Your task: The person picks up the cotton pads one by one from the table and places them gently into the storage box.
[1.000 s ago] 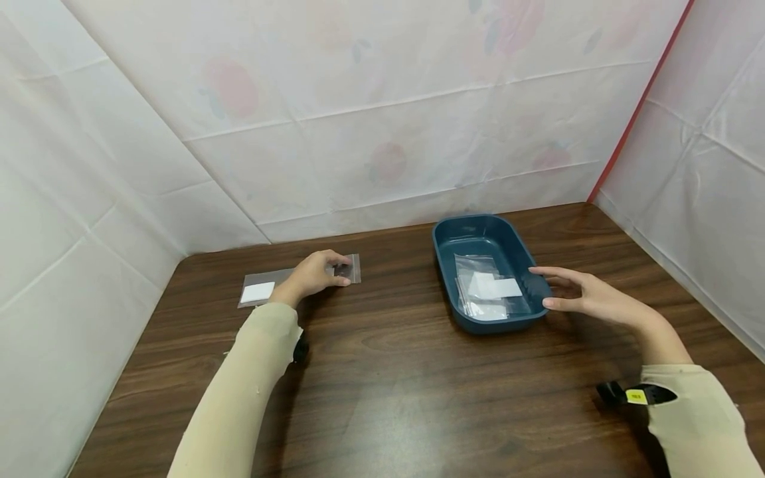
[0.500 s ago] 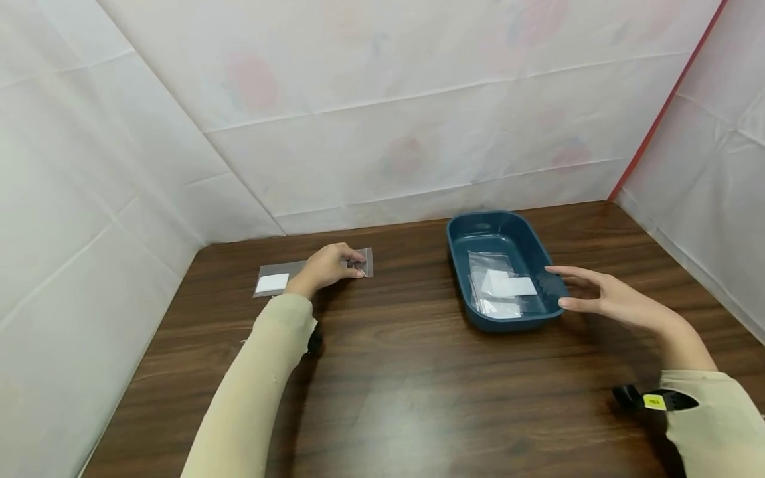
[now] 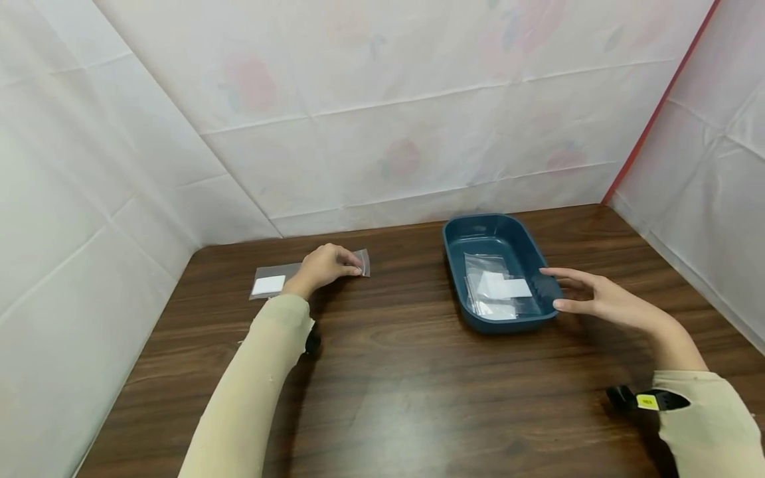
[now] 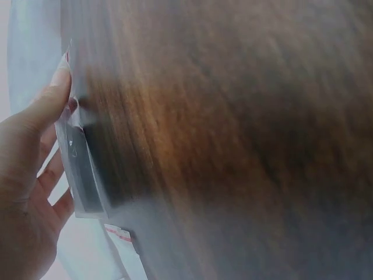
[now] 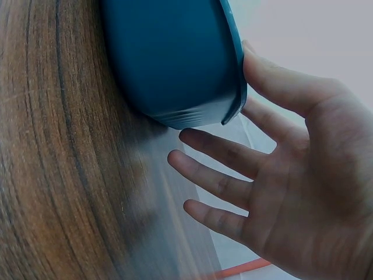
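My left hand (image 3: pixel 323 267) pinches a small clear zip bag (image 3: pixel 364 263) at the back left of the table, with its sealing strip sticking out past the fingertips. In the left wrist view the thumb presses on this clear bag (image 4: pixel 87 175), and the other fingers are behind it. A second clear bag (image 3: pixel 269 284) with a white label lies by the left wrist, partly covered. My right hand (image 3: pixel 603 299) touches the near right corner of a dark blue plastic bin (image 3: pixel 505 325) with thumb and index finger. Its other fingers (image 5: pixel 215 181) are extended, off the bin.
Several clear zip bags (image 3: pixel 485 287) with white labels lie in the near part of the bin. A patterned white sheet (image 3: pixel 358 133) stands behind the brown wooden table (image 3: pixel 388 372), with more sheeting at both sides.
The left fingertips have closed together on the bag, and its strip end now tilts up. My right hand stays at the bin's corner. The head view has shifted slightly.
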A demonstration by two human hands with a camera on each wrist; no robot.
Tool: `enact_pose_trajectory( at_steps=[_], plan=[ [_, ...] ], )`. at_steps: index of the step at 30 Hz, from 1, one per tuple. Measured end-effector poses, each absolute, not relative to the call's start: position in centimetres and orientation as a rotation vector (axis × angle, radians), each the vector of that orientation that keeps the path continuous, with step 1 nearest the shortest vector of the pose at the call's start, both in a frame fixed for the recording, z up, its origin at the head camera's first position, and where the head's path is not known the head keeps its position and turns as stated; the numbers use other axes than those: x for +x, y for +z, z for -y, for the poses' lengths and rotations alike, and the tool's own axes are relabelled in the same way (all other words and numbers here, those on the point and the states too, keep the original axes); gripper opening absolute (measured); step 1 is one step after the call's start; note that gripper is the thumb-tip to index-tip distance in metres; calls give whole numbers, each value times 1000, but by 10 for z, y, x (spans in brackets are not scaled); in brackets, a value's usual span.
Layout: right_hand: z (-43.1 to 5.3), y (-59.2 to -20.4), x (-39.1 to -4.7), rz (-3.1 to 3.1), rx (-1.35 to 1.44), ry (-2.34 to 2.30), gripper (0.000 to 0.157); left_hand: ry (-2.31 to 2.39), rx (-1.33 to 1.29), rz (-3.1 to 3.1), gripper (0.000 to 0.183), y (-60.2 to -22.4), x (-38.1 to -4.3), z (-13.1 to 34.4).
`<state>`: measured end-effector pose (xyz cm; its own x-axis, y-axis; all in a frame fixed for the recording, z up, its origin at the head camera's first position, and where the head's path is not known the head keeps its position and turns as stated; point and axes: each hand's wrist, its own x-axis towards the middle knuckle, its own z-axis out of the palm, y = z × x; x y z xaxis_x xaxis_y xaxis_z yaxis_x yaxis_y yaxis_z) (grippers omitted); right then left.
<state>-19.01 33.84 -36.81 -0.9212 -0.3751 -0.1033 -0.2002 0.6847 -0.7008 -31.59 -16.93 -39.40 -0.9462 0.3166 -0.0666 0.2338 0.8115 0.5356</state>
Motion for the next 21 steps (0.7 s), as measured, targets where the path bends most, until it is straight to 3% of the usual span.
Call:
enact_pose_trajectory(
  at_steps=[21],
  plan=[
    [-337,-369,-194,-2662,-475,-1074,63,908,528,-2883,14,-386,-310,166]
  ],
)
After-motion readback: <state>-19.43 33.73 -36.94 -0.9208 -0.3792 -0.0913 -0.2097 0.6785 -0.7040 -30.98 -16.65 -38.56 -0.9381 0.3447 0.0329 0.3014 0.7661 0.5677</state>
